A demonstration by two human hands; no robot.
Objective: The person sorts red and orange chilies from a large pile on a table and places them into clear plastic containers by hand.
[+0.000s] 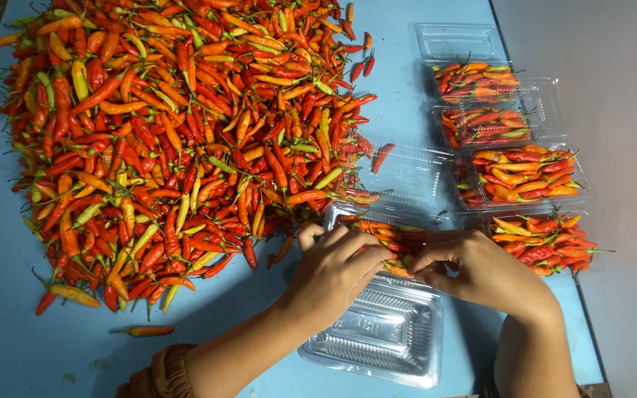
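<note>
Head view shows both sets of fingertips meeting over a clear hinged plastic box point(377, 324), pinched closed on the small red and orange chillies point(388, 239) packed in its far half, apparently pressing them into a tidy row so they sit below the rim. Left hand point(337, 269) curls knuckles-up with its thumb toward the big chilli heap point(178, 133); right hand point(477, 269) mirrors it, palm down, wrist bent inward. Both forearms come in from the near edge of the blue table point(1, 324), angled toward each other. To the right, four filled boxes point(517, 173) stand in a column, with an empty box point(458, 40) beyond them. One stray chilli point(145, 332) lies alone near the left elbow.
</note>
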